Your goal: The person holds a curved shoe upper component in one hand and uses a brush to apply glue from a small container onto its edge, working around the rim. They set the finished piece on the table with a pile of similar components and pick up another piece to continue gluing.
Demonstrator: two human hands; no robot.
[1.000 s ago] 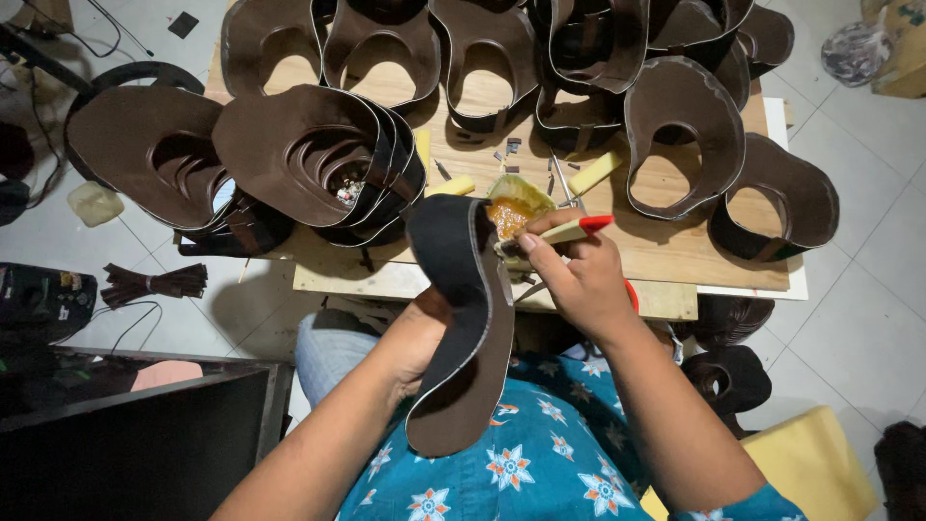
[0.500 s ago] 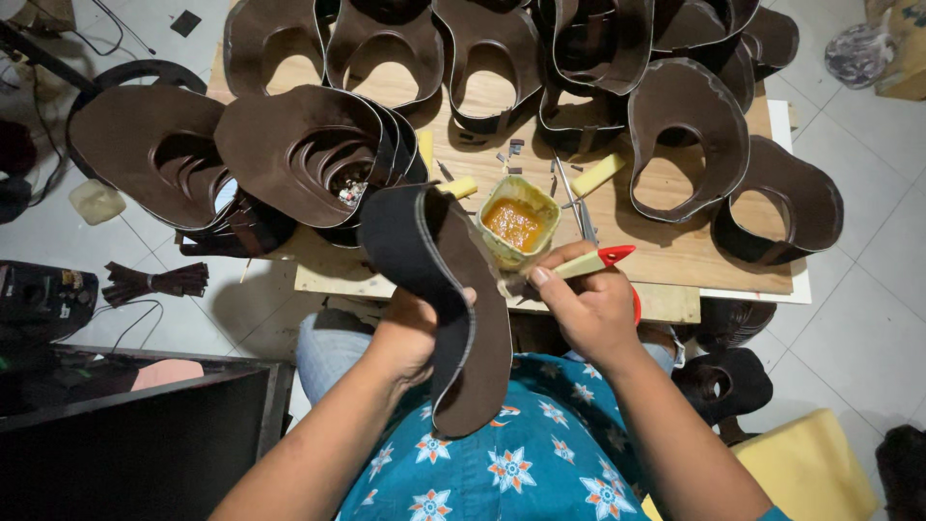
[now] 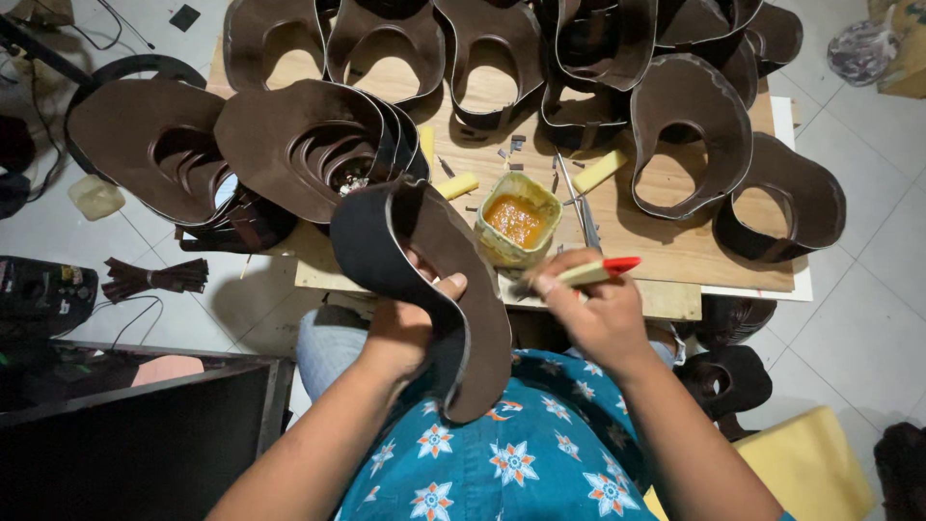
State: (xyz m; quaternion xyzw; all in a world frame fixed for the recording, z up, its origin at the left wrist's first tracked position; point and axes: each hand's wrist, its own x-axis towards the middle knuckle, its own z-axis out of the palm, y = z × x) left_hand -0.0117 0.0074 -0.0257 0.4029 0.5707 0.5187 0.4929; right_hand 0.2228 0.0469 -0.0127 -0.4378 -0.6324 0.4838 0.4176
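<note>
Head view, near to far: the left hand (image 3: 400,333) has its grip closed on a curved brown leather piece (image 3: 453,289) above the lap; the right hand (image 3: 598,314) pinches a red-handled brush (image 3: 593,273). Beyond, a yellow glue tub (image 3: 518,222) sits on the wooden counter (image 3: 675,246) among stacked brown leather pieces (image 3: 299,145).

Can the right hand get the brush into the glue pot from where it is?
Probably yes. The right hand holds the brush just beside the open glue pot, with nothing between them.
</note>
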